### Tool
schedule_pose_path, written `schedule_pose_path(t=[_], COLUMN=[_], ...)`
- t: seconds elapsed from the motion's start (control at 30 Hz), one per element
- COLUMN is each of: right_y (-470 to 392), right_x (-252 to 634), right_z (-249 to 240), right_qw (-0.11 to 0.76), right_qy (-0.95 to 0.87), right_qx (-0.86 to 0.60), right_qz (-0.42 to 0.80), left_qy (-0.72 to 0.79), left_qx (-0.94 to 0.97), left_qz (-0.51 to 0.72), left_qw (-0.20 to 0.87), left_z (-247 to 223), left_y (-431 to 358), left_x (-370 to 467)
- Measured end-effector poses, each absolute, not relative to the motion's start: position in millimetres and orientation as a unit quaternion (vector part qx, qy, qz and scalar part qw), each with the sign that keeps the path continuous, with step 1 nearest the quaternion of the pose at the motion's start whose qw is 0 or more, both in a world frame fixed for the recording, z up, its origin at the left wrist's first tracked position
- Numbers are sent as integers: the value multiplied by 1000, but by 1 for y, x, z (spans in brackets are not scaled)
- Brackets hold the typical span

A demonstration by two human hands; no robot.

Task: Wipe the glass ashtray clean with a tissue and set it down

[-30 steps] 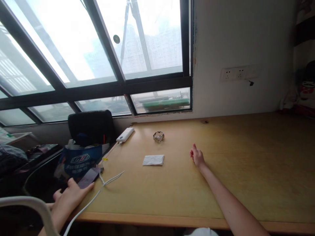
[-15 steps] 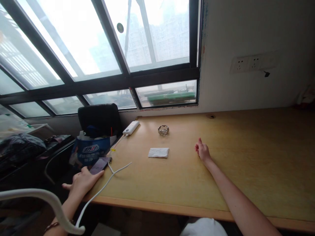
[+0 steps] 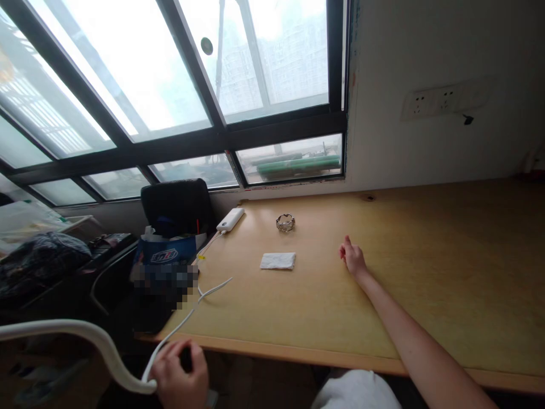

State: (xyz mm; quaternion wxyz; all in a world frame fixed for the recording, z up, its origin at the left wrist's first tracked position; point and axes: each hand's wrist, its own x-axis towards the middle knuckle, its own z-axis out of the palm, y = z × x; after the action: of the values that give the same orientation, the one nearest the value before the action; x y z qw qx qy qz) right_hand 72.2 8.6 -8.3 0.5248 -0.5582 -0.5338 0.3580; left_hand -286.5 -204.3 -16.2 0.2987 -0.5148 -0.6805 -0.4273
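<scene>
Two hands: my left hand (image 3: 181, 372), below the near edge of the long yellow wooden desk (image 3: 426, 272), curls around a small dark object I cannot identify, beside the white cable (image 3: 187, 319). My right hand (image 3: 352, 260) rests loosely curled on the desk, right of the folded white tissue (image 3: 278, 261). Beyond the tissue sit a round metal ashtray (image 3: 285, 222) and a white power bank (image 3: 230, 219).

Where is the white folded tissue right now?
In the head view the tissue lies flat on the desk, left of the right hand, just in front of the metal ring.
</scene>
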Motion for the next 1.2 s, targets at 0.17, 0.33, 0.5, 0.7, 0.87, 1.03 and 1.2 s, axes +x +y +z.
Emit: schedule_pose_path(t=[0.17, 0.33, 0.5, 0.7, 0.87, 1.03, 1.2], right_y=[10, 9, 8, 0, -12, -17, -11], right_x=[73, 74, 76, 72, 63, 64, 64], right_z=[-14, -14, -12, -7, -2, 0, 1], right_qw=[514, 514, 516, 505, 484, 472, 478], right_qy=[-557, -563, -570, -582, -629, -646, -599], right_qx=[-555, -555, -557, -566, -539, -529, -512], right_qz=[342, 333, 313, 293, 283, 284, 389], left_qy=[-481, -560, -565, -550, -603, -615, -593], left_qx=[-802, -754, -780, -791, -772, -763, -675], left_qz=[-317, -341, -264, -261, -197, -193, -397], left_qw=[158, 43, 64, 59, 36, -58, -187], left_z=[-6, 32, 26, 12, 11, 5, 0], left_y=[-187, -61, 22, 14, 6, 9, 13], left_x=[-195, -172, -164, -165, -170, -167, -152])
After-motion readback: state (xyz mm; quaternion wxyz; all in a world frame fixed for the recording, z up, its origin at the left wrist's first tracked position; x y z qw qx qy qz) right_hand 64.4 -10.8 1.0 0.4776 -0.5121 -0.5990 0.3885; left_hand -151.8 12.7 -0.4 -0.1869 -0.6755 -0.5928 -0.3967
